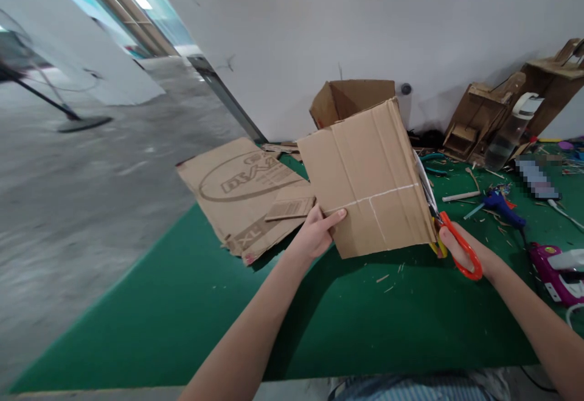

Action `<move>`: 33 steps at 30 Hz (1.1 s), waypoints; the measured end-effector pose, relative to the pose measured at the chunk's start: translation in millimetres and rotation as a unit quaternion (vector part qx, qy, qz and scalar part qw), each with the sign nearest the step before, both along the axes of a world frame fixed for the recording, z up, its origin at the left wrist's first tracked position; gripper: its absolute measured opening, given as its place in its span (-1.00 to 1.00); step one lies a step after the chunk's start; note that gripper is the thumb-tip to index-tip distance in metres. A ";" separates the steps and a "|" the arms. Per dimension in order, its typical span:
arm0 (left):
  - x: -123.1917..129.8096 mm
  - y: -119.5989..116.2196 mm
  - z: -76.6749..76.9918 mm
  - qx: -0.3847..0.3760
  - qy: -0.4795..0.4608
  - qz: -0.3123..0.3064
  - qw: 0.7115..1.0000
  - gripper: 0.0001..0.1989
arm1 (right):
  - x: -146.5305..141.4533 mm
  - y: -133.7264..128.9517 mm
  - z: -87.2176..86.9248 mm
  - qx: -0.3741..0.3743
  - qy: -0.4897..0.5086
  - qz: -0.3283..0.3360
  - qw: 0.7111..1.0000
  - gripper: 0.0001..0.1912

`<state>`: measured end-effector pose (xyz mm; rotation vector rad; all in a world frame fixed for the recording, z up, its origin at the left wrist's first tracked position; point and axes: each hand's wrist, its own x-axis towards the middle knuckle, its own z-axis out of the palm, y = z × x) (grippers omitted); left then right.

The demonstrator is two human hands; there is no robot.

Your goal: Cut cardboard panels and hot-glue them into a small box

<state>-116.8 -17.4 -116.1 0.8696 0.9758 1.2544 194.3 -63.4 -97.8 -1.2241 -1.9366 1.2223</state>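
My left hand [318, 230] pinches the lower left edge of a cardboard piece [365, 170], its thumb on the front face. White lines are drawn across that face, one running sideways and one branching downward. At the cardboard's right edge, my right hand [463, 249] holds scissors [464, 249] with red-orange handles. The scissor blades reach up along this edge and are partly hidden there. Something yellow [438, 247] shows beside the right fingers. Left of the held piece, a printed cardboard sheet [249, 188] lies on the green table [182, 316], with a small cardboard piece [291, 202] on it.
An open cardboard box [360, 100] stands behind the held piece. To the right are wooden structures [477, 118], a bottle [511, 132], a phone [538, 179], a blue glue gun [504, 207] and a magenta tool [554, 276]. A white partition [283, 54] borders the back.
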 end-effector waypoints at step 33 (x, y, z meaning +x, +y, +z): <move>-0.3 -5.7 7.3 -0.005 0.043 -0.018 0.999 -0.46 | -11.4 -5.0 -13.8 0.013 0.039 -0.069 0.997 -0.43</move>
